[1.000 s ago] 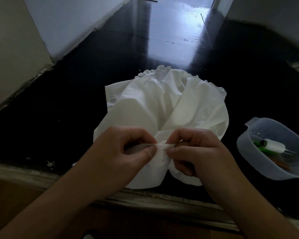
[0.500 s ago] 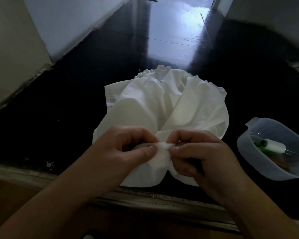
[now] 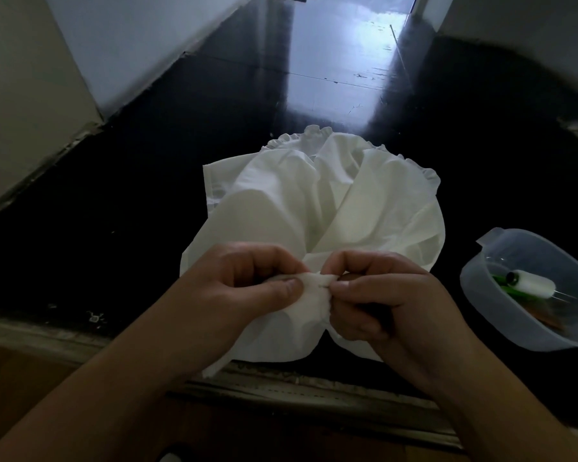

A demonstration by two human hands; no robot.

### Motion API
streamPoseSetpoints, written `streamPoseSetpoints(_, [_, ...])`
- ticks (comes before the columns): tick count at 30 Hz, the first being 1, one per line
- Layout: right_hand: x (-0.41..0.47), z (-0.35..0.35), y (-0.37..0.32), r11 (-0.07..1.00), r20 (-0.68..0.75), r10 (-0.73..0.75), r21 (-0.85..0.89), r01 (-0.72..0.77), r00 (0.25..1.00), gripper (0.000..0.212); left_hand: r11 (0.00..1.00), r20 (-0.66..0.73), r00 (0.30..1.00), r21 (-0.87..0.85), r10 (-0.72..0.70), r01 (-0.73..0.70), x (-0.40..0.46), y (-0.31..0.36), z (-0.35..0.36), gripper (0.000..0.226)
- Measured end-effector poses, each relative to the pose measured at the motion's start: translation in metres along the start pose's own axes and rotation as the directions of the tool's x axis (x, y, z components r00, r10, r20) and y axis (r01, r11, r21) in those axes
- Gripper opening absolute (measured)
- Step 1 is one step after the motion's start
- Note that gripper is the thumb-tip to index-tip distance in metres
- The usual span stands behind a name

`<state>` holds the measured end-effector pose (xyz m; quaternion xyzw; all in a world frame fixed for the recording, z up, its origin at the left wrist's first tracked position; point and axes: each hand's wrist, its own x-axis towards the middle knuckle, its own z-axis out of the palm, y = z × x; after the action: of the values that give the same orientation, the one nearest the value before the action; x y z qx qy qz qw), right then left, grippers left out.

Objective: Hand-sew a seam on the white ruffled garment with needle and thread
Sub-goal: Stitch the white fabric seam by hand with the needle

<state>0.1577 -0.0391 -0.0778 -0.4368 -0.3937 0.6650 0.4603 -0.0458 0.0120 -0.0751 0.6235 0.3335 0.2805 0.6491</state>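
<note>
**Fold of white fabric pinched closer between both hands**

Since the earlier frame, the two hands have been drawn slightly nearer to each other and the near hem has been lifted a little off the ledge. The left hand (image 3: 247, 288) is curled, with a small fold of the white ruffled garment (image 3: 331, 208) pinched between thumb and forefinger. The right hand (image 3: 377, 295) is curled as well, its thumb and forefinger pressed together at the same fold; a short dark sliver, possibly the needle (image 3: 325, 286), is seen at the fingertips, though it is too small to be made out with certainty. No thread can be traced.

The garment is spread on a glossy black surface (image 3: 147, 195), its ruffled edge turned away from the person and its near part hidden behind both hands. To the right, well apart from the cloth, a translucent plastic tub (image 3: 501, 315) is set, with a white spool (image 3: 531, 283) and something green lying in it. A pale wall (image 3: 131, 38) is seen along the left. No readable writing or label is visible.
</note>
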Motion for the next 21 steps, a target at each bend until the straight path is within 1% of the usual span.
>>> streamPoseSetpoints(3, [0.0007,-0.0012,0.0004,1.000,0.007,0.002,0.005,-0.002,1.000,0.013,1.000,0.000,1.000,0.005,-0.001,0.001,0.0003,-0.0007,-0.0009,0.010])
streamPoseSetpoints(7, [0.0007,-0.0038,0.0009,1.000,0.013,0.012,0.005,-0.012,1.000,0.014,1.000,0.012,1.000,-0.006,-0.004,0.004,0.0008,-0.0014,-0.0006,0.015])
streamPoseSetpoints(13, [-0.0002,-0.0058,0.0007,0.999,0.025,0.024,0.023,-0.024,0.999,0.018,1.000,0.019,1.000,-0.008,-0.004,0.004,0.0019,-0.0043,-0.0014,0.015])
streamPoseSetpoints(21, [0.0016,-0.0072,0.0029,0.999,0.032,0.031,0.035,-0.032,0.999,0.018,0.999,0.028,0.999,-0.029,0.016,-0.015,0.0036,-0.0093,-0.0030,0.015])
